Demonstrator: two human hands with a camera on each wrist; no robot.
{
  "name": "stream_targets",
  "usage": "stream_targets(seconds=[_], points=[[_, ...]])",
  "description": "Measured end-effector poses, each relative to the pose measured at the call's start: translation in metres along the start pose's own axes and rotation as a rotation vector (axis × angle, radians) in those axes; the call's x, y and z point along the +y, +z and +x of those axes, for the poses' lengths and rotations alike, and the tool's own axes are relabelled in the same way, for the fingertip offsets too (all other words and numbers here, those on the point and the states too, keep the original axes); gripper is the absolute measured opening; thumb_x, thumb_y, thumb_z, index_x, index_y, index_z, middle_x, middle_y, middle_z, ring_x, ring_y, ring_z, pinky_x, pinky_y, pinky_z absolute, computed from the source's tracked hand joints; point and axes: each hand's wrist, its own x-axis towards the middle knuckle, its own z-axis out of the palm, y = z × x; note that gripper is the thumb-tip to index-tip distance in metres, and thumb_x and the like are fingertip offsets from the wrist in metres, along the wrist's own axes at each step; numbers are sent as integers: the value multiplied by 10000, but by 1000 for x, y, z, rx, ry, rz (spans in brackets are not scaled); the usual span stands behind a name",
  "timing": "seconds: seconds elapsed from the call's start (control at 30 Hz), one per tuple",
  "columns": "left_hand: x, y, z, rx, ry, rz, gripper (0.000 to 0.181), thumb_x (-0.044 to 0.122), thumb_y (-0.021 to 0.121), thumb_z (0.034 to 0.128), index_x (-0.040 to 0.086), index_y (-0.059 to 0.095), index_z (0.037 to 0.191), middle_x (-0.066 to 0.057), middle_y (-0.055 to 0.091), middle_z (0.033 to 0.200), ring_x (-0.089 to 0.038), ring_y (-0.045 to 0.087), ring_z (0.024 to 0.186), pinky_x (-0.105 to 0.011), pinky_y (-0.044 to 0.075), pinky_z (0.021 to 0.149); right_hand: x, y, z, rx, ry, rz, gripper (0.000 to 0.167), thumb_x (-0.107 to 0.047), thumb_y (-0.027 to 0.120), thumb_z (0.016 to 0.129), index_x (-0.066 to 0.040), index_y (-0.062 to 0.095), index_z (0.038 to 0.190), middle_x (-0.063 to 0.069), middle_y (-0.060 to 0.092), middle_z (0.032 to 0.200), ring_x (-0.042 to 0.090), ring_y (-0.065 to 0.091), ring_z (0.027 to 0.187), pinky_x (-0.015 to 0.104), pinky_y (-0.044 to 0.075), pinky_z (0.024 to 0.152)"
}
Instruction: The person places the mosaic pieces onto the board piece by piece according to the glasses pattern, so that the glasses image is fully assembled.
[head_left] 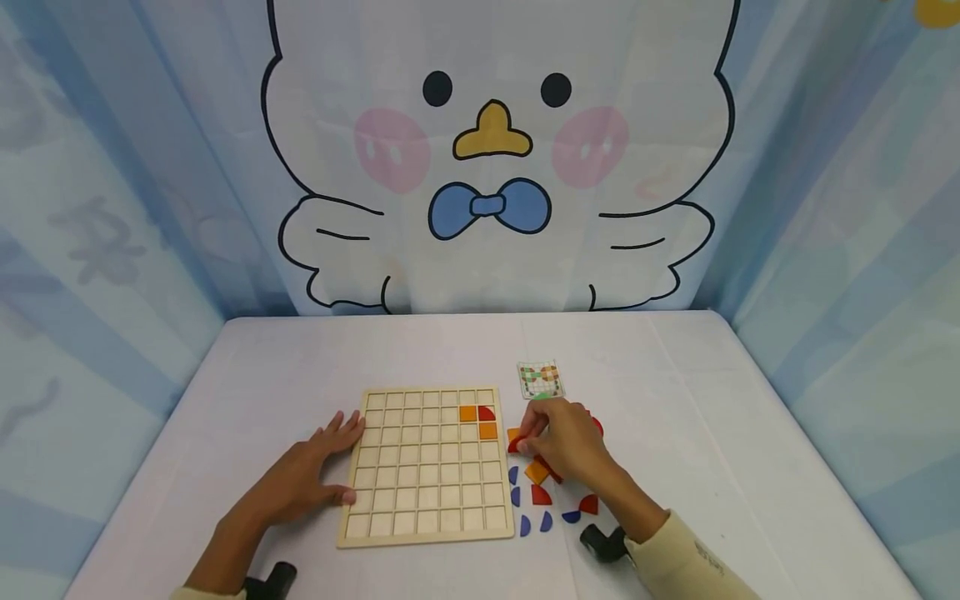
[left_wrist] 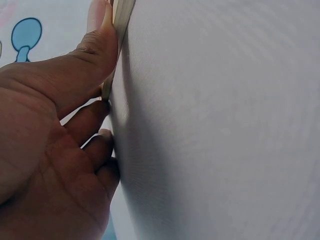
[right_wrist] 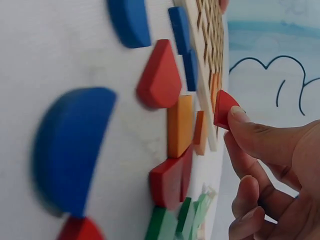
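Observation:
A wooden grid board (head_left: 427, 454) lies flat on the table, with two orange squares (head_left: 487, 431) and a red quarter-circle (head_left: 486, 413) set in cells near its upper right corner. My left hand (head_left: 307, 475) rests beside the board's left side, thumb and fingers spread and touching its edge (left_wrist: 120, 30). Just past the right edge, my right hand (head_left: 566, 437) pinches a red quarter-circle piece (right_wrist: 224, 108) between thumb and fingertips, above the table. Loose orange, red and green pieces lie under and around this hand, some of them hidden by it in the head view.
A small printed pattern card (head_left: 541, 379) lies beyond the right hand. Several blue semicircles (head_left: 525, 525) and red quarter-circles (head_left: 542, 495) are scattered along the board's right side. A curtain with a cartoon figure (head_left: 491, 267) hangs behind the table.

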Motion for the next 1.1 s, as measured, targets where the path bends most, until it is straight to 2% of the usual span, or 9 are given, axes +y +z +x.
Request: stream_targets(seconds=[0.23, 0.43, 0.57, 0.8, 0.97, 1.1], points=[[0, 1, 0, 0, -16, 3, 1141, 390, 942, 719, 135, 353, 1662, -115, 267, 1751, -449, 184, 1638, -668, 189, 1307, -12, 2, 13, 21, -60, 27, 236, -192, 915, 844, -256, 696, 781, -86, 655, 742, 152, 571, 736, 282, 479, 567], [-2, 2, -1, 5, -12, 1, 1137, 393, 937, 720, 137, 355, 1662, -110, 268, 1751, -451, 184, 1637, -668, 186, 1308, -24, 9, 24, 45, -126, 50, 231, -179, 922, 837, -245, 706, 789, -102, 679, 759, 131, 577, 722, 281, 454, 573], [-1, 1, -1, 8, -5, 2, 1134, 394, 938, 719, 131, 360, 1659, -114, 275, 1749, -452, 189, 1636, -666, 190, 1307, -32, 14, 32, 42, -124, 67, 240, -183, 921, 839, -252, 699, 784, -103, 684, 762, 140, 579, 749, 289, 463, 565], [1, 1, -1, 6, -8, 9, 1135, 369, 942, 721, 126, 353, 1660, -112, 269, 1750, -444, 185, 1638, -654, 191, 1311, -42, 21, 42, 27, -119, 84, 218, -191, 908, 856, -255, 712, 787, -102, 683, 746, 144, 587, 764, 313, 443, 633], [1, 1, -1, 6, -6, 9, 1131, 361, 942, 721, 128, 354, 1660, -109, 270, 1750, -443, 186, 1639, -654, 188, 1312, -45, 26, 49, 21, -135, 95, 195, -181, 899, 865, -235, 724, 800, -95, 688, 752, 129, 596, 769, 311, 459, 647], [0, 1, -1, 4, -5, 2, 1131, 356, 942, 724, 134, 350, 1662, -106, 265, 1752, -443, 182, 1640, -658, 182, 1312, -48, 30, 54, 10, -171, 108, 167, -166, 872, 893, -219, 739, 807, -82, 699, 748, 134, 604, 711, 308, 469, 615]])
